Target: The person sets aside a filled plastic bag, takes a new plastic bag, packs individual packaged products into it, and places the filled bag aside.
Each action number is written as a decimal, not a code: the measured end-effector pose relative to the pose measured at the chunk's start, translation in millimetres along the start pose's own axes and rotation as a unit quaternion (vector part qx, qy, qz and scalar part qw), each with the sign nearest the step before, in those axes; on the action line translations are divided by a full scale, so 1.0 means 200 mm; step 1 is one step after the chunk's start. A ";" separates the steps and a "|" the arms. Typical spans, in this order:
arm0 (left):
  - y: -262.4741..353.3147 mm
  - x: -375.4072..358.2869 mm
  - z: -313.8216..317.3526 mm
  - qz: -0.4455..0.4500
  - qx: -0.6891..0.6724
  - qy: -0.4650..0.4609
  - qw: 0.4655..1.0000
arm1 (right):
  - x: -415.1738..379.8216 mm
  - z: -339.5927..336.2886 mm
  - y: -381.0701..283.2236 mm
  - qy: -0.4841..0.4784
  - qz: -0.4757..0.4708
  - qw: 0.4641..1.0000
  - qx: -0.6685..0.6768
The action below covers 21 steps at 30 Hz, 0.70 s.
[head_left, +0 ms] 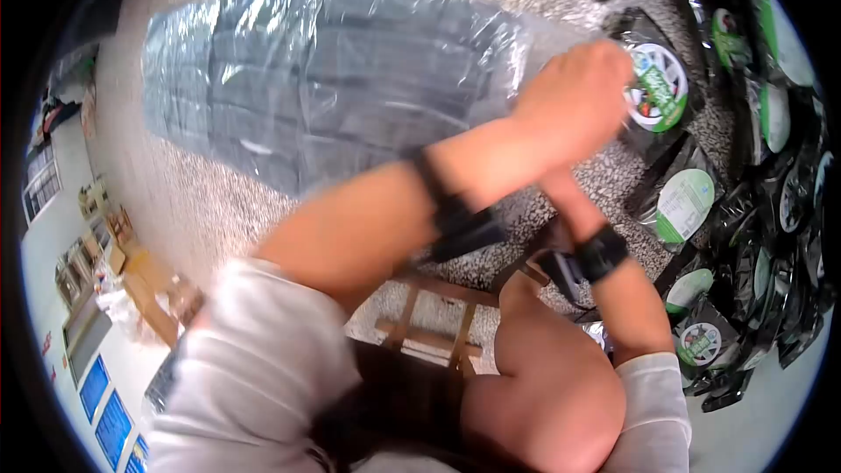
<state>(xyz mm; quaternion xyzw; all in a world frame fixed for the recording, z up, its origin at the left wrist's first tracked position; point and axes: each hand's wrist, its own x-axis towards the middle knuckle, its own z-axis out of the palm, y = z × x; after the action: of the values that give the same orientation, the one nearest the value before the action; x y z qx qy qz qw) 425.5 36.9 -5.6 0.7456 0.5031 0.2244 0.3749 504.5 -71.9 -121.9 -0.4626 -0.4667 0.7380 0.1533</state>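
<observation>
My left hand point(578, 101) reaches across to the right with its fingers curled closed, slightly blurred. It is at the clear right end of a large plastic bag point(324, 70) that lies on the speckled floor with flat grey contents. What the fingers hold, if anything, is hidden. Right beside the knuckles lies a black packet point(659, 88) with a round green and white label. My right hand point(565, 193) is below my left wrist, and most of its fingers are covered. Each wrist has a black band.
Several black packets with oval labels point(686, 204) are heaped along the right side. A small wooden stool point(429, 311) stands by my bent leg point(552, 377). Cardboard boxes point(144, 289) are at the far left, near blue wall panels point(112, 427). Speckled floor point(201, 180) surrounds the bag.
</observation>
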 end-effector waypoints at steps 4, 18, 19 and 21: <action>-0.05 -0.71 -0.52 -0.164 -0.144 -0.579 0.785 | -0.22 -0.05 0.10 0.054 0.133 0.981 0.133; -0.41 -1.30 0.27 -0.464 0.035 -0.125 0.876 | 0.02 0.05 -0.14 -0.262 0.238 0.908 -0.225; -0.40 -1.27 0.31 -0.466 0.035 -0.112 0.877 | 0.05 0.06 -0.15 -0.263 0.237 0.905 -0.234; -0.42 -1.21 0.34 -0.522 0.033 -0.002 0.852 | 0.08 0.03 -0.13 -0.250 0.239 0.915 -0.208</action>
<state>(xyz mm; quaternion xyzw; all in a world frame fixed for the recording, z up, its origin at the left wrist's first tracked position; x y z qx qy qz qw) 329.3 -190.7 -103.0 0.3854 0.8245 -0.0227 0.4136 485.5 -50.8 -107.3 -0.3820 -0.5081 0.7305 -0.2496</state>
